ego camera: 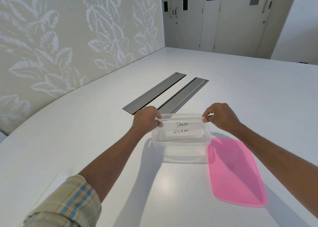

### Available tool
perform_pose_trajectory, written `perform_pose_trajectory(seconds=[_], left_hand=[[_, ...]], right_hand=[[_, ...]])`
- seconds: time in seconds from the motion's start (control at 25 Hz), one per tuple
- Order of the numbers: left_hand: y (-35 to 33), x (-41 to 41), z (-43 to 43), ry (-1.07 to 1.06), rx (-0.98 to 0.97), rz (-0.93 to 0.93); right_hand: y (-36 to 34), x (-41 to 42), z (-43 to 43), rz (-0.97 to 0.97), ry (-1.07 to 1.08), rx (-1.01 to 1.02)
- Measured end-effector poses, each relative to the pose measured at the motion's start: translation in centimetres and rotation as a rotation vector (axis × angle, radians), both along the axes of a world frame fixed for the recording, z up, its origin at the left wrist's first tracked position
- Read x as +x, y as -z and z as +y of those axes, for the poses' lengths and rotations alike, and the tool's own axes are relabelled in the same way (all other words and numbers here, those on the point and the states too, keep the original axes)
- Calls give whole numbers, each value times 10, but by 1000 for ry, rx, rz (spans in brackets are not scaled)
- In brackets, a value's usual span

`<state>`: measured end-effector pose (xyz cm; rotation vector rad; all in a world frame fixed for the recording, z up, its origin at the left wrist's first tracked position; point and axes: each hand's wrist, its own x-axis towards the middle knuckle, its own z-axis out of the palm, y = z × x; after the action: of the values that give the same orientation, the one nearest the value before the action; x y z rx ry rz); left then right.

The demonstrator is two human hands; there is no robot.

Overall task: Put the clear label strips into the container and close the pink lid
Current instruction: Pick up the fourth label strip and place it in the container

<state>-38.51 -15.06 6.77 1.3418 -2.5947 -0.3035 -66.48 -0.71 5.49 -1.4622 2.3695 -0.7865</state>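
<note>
A clear rectangular container [180, 153] stands open on the white table. Above its far half I hold a clear label strip marked "PANDA" [182, 125] by its two ends. My left hand [148, 118] pinches the left end and my right hand [219, 116] pinches the right end. Another clear strip marked "ZEBRA" [180, 132] lies inside the container under it. The pink lid [235, 171] lies flat on the table just right of the container, touching or nearly touching its right side.
Two grey metal cable hatches [154, 92] are set into the white table [86, 132] beyond the container. A leaf-patterned wall runs along the left. Doors stand past the table's far edge.
</note>
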Motion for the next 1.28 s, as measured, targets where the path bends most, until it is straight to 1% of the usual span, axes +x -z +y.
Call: perform_pose_trajectory(seconds=[0.2, 0.36, 0.48, 0.84, 0.92, 1.08, 1.2, 1.28], left_hand=[[21, -4, -9, -19, 20, -36], [30, -6, -14, -3, 14, -86], [35, -7, -15, 9, 38, -128], [43, -10, -18, -6, 75, -95], [45, -6, -17, -19, 92, -40], [42, 12, -3, -55, 88, 172], [37, 39, 18, -127, 80, 354], [35, 63, 29, -182, 71, 411]], right_hand=[[13, 3, -13, 16, 17, 42], [10, 9, -21, 89, 26, 126], [9, 14, -23, 97, 42, 168], [9, 23, -21, 130, 66, 225], [7, 24, -20, 137, 61, 219], [1, 29, -18, 162, 54, 164], [-8, 42, -17, 192, 50, 93], [-17, 54, -18, 210, 41, 52]])
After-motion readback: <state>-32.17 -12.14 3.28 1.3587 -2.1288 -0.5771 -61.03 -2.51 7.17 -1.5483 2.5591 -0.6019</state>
